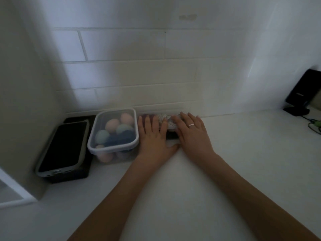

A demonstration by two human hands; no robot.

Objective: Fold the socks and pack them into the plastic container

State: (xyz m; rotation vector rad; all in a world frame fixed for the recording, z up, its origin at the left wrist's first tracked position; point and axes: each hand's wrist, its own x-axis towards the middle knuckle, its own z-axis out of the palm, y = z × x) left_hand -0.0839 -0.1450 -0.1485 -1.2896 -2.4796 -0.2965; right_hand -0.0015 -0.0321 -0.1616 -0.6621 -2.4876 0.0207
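A clear plastic container (113, 146) with a white rim stands on the white counter near the back wall. Several rolled socks (112, 125) in peach, pale green and blue fill it. Just right of it lies a small pile of socks (165, 119) against the tiled wall, with maroon and pale grey fabric showing. My left hand (153, 134) lies flat on the pile's left side, next to the container. My right hand (191, 129), with a ring on one finger, rests flat on the pile's right side. Both hands hide most of the pile.
A dark phone (62, 146) in a grey case leans on a black box (73, 173) left of the container, in the corner by a side wall. A black device on a stand (302, 94) with cables stands at the far right. Tiled wall runs behind everything.
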